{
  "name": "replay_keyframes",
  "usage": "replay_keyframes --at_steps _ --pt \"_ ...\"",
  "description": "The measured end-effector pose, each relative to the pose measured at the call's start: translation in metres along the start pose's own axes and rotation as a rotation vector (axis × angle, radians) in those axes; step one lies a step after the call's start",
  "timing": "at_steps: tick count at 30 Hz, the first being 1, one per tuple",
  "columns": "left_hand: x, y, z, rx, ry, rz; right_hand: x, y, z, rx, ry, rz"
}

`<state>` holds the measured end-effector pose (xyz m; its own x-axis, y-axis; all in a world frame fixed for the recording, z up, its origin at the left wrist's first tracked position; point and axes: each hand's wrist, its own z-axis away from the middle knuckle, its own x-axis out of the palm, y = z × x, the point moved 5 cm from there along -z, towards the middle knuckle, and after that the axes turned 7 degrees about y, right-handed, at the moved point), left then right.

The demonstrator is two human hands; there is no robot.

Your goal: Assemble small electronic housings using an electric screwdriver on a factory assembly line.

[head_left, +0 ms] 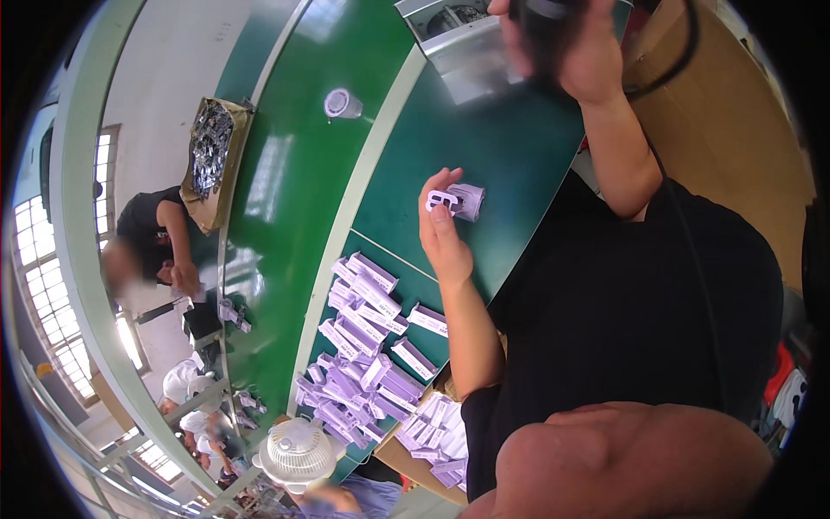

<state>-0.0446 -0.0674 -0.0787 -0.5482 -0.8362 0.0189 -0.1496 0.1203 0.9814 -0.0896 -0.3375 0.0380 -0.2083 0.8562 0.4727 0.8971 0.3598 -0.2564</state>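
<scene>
Both hands are well apart from each other, and each is closed on something. The person's left hand (448, 246) grips a lilac plastic piece (471, 203), thumb and fingers on its flat end with openings, while its rounded body points away from the fingers, over the tabletop (510, 143). The right hand (595, 65) is wrapped around a dark object (545, 30), too blurred to tell exactly; a black cable (694, 39) curves close beside that hand.

Just beside the right hand, on the side away from the body, stands a silvery metal box (471, 60) with a round recess. Near the left forearm lies a heap of lilac plastic casings (354, 385), tumbled over one another, with two loose ones closer to the arm. Past the heap, near the left elbow, a cardboard carton (402, 460) holds more lilac parts.

Beyond the left hand, a pale rail (378, 138) separates the tabletop from a glossy green surface (303, 112), which carries a lilac cylindrical part (343, 104). On the far side, opposite the left hand, a co-worker in a dark top (143, 221) leans in near an open box of small metallic pieces (212, 151).
</scene>
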Motion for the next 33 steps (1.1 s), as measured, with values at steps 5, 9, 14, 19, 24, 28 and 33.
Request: replay_keyframes --at_steps 5,9,14,19,24,28,33 --pt "0.019 -0.014 -0.006 -0.083 -0.007 0.052 0.011 -0.015 -0.009 0.076 0.208 0.201" --pt "0.002 -0.015 -0.005 -0.084 0.047 0.016 0.038 0.004 -0.021 0.155 0.348 0.259" --pt "0.013 -0.013 -0.008 -0.061 -0.016 0.032 0.052 -0.015 -0.019 0.211 0.574 0.448" --pt "0.009 -0.016 -0.009 -0.104 -0.012 0.031 0.075 -0.008 -0.037 0.350 0.304 0.760" --pt "0.009 -0.016 -0.010 -0.117 -0.009 0.043 0.116 -0.009 -0.064 0.311 0.281 0.331" --pt "0.014 -0.016 -0.011 -0.122 -0.027 0.088 0.137 -0.014 -0.067 0.350 0.253 0.163" --pt "0.008 -0.016 -0.008 -0.134 -0.004 0.075 0.167 0.011 -0.074 0.465 0.259 0.100"
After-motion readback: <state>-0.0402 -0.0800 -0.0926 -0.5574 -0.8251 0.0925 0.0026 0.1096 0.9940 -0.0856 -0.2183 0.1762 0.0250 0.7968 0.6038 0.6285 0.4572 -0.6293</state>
